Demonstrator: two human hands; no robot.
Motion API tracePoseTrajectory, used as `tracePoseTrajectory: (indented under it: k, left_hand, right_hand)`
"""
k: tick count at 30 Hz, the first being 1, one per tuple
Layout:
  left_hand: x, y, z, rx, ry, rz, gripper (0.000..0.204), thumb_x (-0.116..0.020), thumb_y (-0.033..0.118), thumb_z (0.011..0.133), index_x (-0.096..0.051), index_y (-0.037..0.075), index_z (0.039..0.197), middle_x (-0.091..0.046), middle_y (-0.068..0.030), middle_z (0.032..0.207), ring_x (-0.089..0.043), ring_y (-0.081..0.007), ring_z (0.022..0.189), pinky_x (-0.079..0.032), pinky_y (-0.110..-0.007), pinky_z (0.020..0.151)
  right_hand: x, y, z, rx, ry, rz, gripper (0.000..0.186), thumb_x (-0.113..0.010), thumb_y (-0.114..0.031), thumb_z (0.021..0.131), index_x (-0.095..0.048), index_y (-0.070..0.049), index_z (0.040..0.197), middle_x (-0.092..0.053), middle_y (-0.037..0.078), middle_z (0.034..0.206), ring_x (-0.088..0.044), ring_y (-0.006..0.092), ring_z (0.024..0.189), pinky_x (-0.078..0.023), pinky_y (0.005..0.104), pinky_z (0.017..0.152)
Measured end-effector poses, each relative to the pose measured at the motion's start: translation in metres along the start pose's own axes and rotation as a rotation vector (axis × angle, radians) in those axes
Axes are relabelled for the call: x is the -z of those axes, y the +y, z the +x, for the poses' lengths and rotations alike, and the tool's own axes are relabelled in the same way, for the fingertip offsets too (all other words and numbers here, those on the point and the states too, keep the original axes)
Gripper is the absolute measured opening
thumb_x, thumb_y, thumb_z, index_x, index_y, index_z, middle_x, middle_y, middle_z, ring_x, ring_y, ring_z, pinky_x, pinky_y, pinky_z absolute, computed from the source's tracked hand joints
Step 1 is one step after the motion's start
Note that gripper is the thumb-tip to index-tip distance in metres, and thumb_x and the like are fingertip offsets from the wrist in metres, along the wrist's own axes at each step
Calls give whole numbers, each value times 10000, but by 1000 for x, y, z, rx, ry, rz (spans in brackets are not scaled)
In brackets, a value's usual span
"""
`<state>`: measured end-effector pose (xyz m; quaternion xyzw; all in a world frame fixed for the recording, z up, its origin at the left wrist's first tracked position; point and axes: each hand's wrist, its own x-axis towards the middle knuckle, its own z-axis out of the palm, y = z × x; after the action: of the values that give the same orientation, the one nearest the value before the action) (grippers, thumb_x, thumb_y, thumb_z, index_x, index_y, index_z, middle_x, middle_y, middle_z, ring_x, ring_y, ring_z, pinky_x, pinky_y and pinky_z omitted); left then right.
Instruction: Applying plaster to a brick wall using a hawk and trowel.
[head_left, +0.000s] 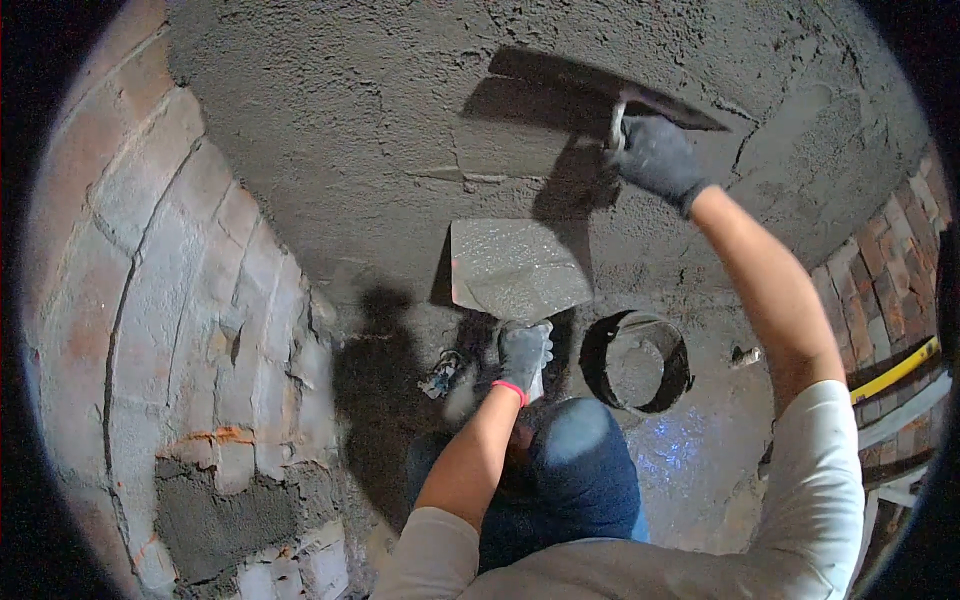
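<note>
My right hand (658, 160), in a dark grey glove, is closed around the pale handle of a long plastering trowel (580, 82). Its long dark blade lies at or close to the grey mortar-coated wall (340, 150); whether it touches is hard to tell. Lower and to the left, my gloved left hand (524, 355) grips a broad square-bladed trowel (475, 250), its handle end showing below the fingers. Wet grey mortar (520, 275) covers much of that blade, which sits below the plastering trowel, in front of the wall. A pink band circles my left wrist.
A round bucket (683, 375) with mortar inside stands right of my knee. Brick wall (170, 300) rises at left, partly mortared low down. On the right are more bricks (885, 270), a yellow bar (895, 370) and a grey bar. A crumpled scrap (440, 373) lies left of my left hand.
</note>
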<state>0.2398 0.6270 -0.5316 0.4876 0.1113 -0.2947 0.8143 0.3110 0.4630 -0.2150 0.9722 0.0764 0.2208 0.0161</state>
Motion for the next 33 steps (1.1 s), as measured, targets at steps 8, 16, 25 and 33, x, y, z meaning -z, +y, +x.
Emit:
tracePoseTrajectory:
  k: [8, 16, 25, 33]
  left_hand:
    - [-8, 4, -1, 92, -78, -85, 147, -612, 209, 765, -540, 129, 665, -480, 5, 495, -427, -139, 330, -322, -269, 300]
    - [-6, 6, -7, 16, 35, 48, 156, -654, 219, 744, -566, 130, 651, -504, -7, 499, -452, -132, 344, -339, -255, 318]
    - [-2, 4, -2, 11, 65, 149, 148, -609, 265, 771, -603, 117, 758, -515, -7, 536, -467, -140, 374, -354, -264, 334]
    - [-10, 5, -3, 34, 19, 52, 141, -631, 226, 737, -547, 149, 654, -479, 8, 498, -436, -150, 340, -337, -277, 313]
  right_hand:
    - [-121, 18, -78, 55, -108, -111, 308, -574, -333, 691, -601, -42, 787, -603, 194, 738, -591, 345, 689, -480, 424, 658]
    - [-47, 43, -23, -61, -196, -23, 246, -552, -255, 631, -626, -23, 668, -604, 216, 761, -583, 377, 731, -474, 433, 676]
    - [10, 63, -13, -80, -59, -117, 263, -556, -319, 673, -587, -66, 737, -599, 179, 747, -569, 348, 738, -442, 431, 670]
    - [-26, 37, -57, -17, 69, -195, 353, -461, -334, 782, -606, -18, 722, -593, 188, 691, -579, 350, 668, -469, 419, 651]
